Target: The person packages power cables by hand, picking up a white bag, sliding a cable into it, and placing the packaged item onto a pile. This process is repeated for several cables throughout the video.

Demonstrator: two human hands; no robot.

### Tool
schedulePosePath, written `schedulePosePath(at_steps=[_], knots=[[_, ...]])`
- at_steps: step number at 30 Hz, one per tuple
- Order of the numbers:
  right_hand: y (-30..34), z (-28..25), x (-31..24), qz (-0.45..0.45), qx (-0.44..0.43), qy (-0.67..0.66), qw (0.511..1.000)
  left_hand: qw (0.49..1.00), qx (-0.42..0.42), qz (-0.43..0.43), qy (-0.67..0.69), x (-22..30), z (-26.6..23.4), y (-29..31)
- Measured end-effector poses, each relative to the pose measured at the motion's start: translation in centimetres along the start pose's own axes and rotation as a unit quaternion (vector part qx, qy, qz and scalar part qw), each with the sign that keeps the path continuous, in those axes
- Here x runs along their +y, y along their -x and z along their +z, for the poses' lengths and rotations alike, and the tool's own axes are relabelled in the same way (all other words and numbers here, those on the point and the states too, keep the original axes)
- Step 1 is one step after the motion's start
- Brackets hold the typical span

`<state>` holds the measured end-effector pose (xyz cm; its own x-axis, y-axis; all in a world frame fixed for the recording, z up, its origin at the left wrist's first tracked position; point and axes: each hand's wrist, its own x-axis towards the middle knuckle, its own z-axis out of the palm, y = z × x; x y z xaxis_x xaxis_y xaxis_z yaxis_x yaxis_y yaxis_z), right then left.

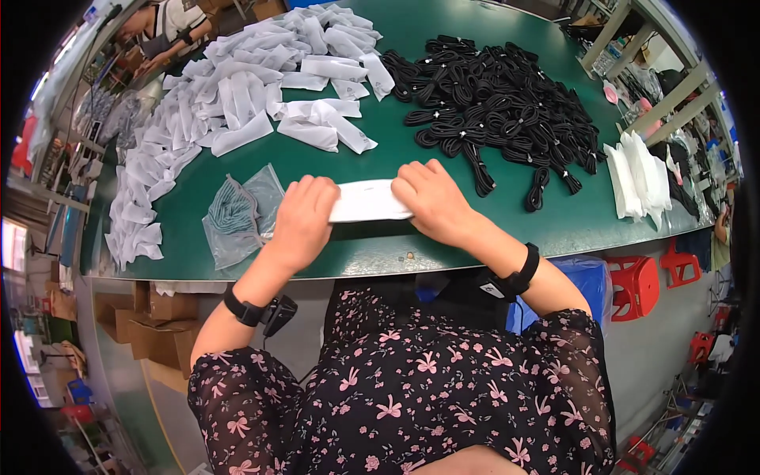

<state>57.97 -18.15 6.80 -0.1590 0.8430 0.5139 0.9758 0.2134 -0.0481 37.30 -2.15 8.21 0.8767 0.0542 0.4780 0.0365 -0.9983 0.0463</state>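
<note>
A flat white pouch (366, 201) lies near the front edge of the green table (412, 150). My left hand (302, 219) presses on its left end and my right hand (429, 201) on its right end, fingers curled over it. A heap of coiled black cables (499, 103) lies beyond my right hand. A large pile of filled white pouches (253, 87) spreads beyond my left hand. Both wrists wear black bands.
A clear plastic bag with small ties (236, 218) lies left of my left hand. A stack of empty white pouches (640, 178) sits at the table's right end. Another person (162, 32) works at the far left. Red stools (637, 285) and cardboard boxes (154, 328) stand below.
</note>
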Motion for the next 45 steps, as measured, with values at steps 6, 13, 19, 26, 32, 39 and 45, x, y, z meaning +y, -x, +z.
schedulePosePath(at_steps=[6,13,19,26,32,39,45], knots=[[2.3,2.2,-0.5,-0.067,-0.044,0.039,0.996,0.999,-0.042,0.015,0.015,1.4,2.9,2.7],[3.6,-2.0,-1.1,0.013,-0.165,-0.118,0.979,0.978,-0.151,-0.091,0.114,2.1,1.7,4.4],[4.9,1.6,0.6,0.236,-0.06,-0.219,0.945,0.98,-0.053,-0.139,0.134,1.9,3.2,4.6],[4.2,4.6,-4.7,0.28,-0.032,-0.24,0.929,0.962,-0.065,-0.167,0.205,2.3,3.8,4.5],[4.0,2.3,-5.0,0.206,-0.082,-0.102,0.97,0.962,-0.138,-0.158,0.177,1.1,3.0,5.1],[4.4,2.8,-1.8,0.187,-0.128,-0.178,0.957,0.95,-0.062,-0.199,0.234,2.8,5.5,5.7],[5.3,3.0,-1.9,0.205,-0.082,-0.174,0.96,0.949,-0.009,-0.243,0.201,3.5,4.7,5.2]])
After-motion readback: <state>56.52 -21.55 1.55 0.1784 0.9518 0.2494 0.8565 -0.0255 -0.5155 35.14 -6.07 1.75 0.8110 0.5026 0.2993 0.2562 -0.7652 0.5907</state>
